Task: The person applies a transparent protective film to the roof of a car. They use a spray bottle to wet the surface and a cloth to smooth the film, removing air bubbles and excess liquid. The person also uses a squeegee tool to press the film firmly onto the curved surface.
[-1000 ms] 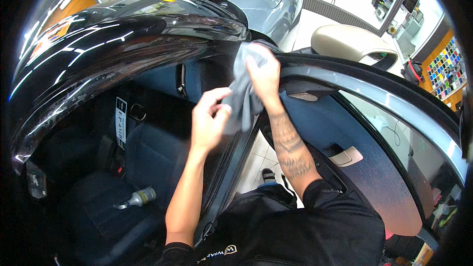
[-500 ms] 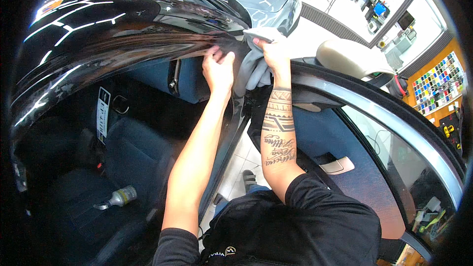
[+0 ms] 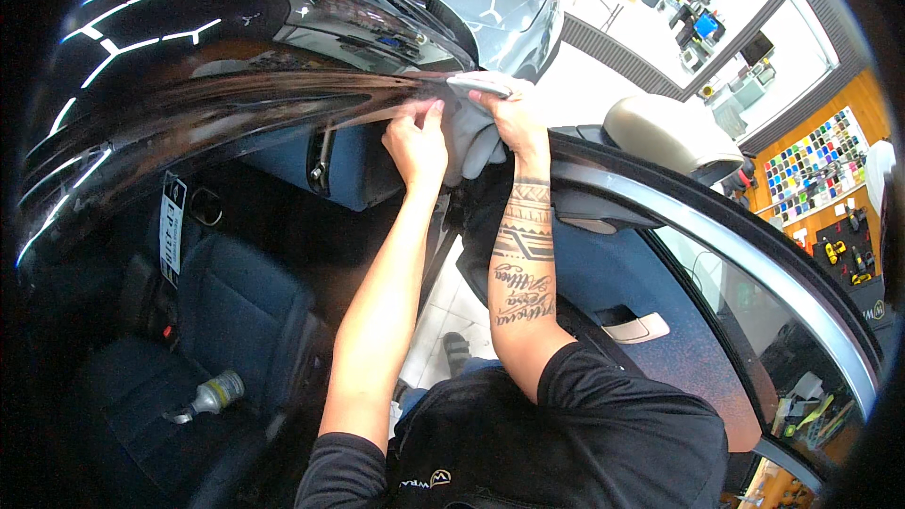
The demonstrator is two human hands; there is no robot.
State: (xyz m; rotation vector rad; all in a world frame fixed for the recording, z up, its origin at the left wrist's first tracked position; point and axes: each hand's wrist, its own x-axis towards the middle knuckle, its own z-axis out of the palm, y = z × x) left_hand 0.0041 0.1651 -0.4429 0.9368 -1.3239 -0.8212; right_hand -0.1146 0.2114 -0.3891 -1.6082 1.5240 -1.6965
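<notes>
A dark, see-through film point(image 3: 320, 94) is drawn tight in streaky folds along the edge of a glossy black car roof point(image 3: 189, 42). My left hand point(image 3: 415, 146) is closed, thumb and fingers pinching the film's lower edge by the front pillar. Just to its right, my tattooed right hand point(image 3: 514, 123) grips a grey cloth point(image 3: 471, 143), whose upper fold presses on the pillar and bonnet corner. The cloth's loose end hangs beside the door opening. Part of the film's end is hidden behind the cloth and fingers.
The open car door point(image 3: 650, 302) curves round on my right, with a pale side mirror point(image 3: 669, 139). Inside the cabin, a spray bottle point(image 3: 219, 391) lies on the dark seat point(image 3: 236, 292). Farther off are colour swatches point(image 3: 815, 165) and hanging tools point(image 3: 839, 250).
My left hand has closed on the film edge, which is now pulled into tighter streaks toward it. The right hand with the cloth has shifted slightly left and down; the whole view has tilted a little.
</notes>
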